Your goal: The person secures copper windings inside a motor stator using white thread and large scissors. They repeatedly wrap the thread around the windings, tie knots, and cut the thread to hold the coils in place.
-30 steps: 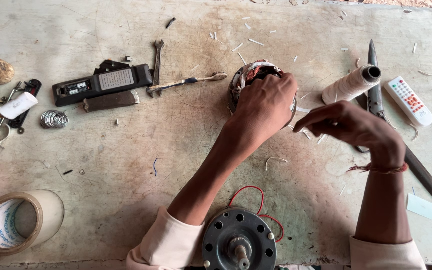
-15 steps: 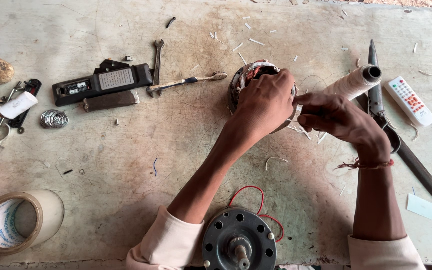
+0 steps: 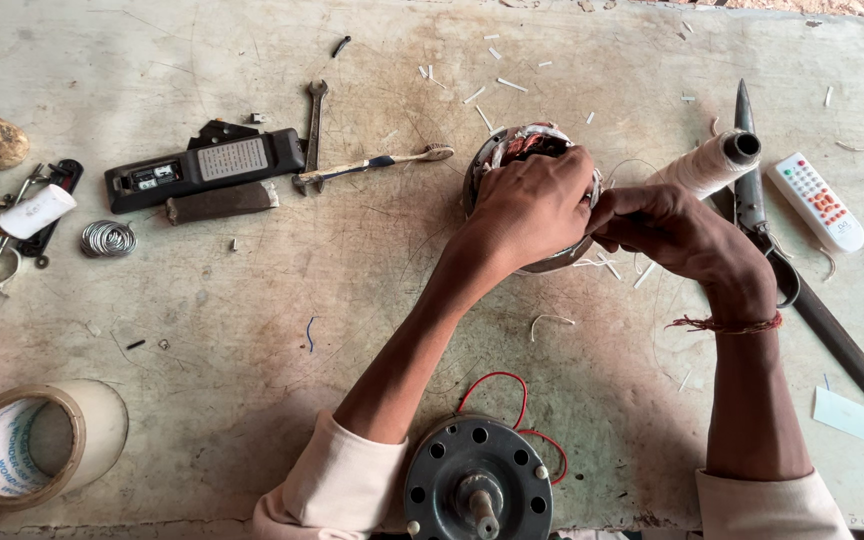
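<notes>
Sitting nearest, below both wrists, is a motor housing (image 3: pixel 474 487) with red wires (image 3: pixel 512 400). Left hand (image 3: pixel 532 205) fingers clasp the stator (image 3: pixel 522 150); right hand (image 3: pixel 677 235) fingertips pinch shut at its rim, what they hold hidden. Beyond the right fingers lies a thread spool (image 3: pixel 702 165).

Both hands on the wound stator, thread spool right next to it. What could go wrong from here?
1. The left hand covers most of the stator, so the right hand works at its edge partly unseen; thin winding wire could get nicked or snagged.
2. The thread spool lies loose on its side beside the right hand; a tug could roll it into the scissors.
3. The motor housing with red wires sits at the table edge by the forearms; an elbow could knock it off.
</notes>
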A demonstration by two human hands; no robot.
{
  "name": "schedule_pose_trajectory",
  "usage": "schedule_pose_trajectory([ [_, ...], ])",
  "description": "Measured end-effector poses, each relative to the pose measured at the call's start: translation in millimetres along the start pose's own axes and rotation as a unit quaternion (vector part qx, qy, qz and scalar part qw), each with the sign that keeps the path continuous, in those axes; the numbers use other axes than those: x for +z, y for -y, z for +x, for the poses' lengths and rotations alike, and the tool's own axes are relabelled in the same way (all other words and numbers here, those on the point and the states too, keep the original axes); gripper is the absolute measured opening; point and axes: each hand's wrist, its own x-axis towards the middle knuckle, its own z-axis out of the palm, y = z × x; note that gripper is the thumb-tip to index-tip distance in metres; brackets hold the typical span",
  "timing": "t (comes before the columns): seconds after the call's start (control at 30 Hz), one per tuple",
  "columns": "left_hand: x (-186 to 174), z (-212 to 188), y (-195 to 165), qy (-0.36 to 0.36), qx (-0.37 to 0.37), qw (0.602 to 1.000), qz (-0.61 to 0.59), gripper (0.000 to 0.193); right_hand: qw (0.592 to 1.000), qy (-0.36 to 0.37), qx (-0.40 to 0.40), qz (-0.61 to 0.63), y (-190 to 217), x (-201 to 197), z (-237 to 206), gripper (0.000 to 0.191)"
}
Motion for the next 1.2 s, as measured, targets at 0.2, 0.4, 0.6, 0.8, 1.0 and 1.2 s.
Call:
schedule_pose_trajectory([
  [0.2,1,4,-4,0.090,-0.053,0.994,-0.015,0.017,1.000,-0.010,0.010,0.020,-6,3,-4,0.016],
  [0.4,2,10,5,0.019,-0.029,0.999,-0.026,0.028,0.990,-0.021,-0.026,0.139,-30,14,-8,0.013],
  [0.6,1,7,2,0.069,-0.066,0.995,-0.016,0.026,0.990,-0.028,-0.016,0.139,-27,14,-14,0.021],
  [0.8,0,5,-2,0.038,-0.044,0.998,-0.014,0.025,0.993,-0.044,-0.023,0.110,-18,13,-10,0.014],
  [1.0,5,8,6,0.096,-0.067,0.993,-0.017,0.019,0.985,-0.122,-0.054,0.106,-22,32,-8,0.011],
  [1.2,4,5,7,-0.015,0.017,1.000,0.003,0.025,0.936,-0.134,-0.080,0.317,-19,35,-10,0.011],
])
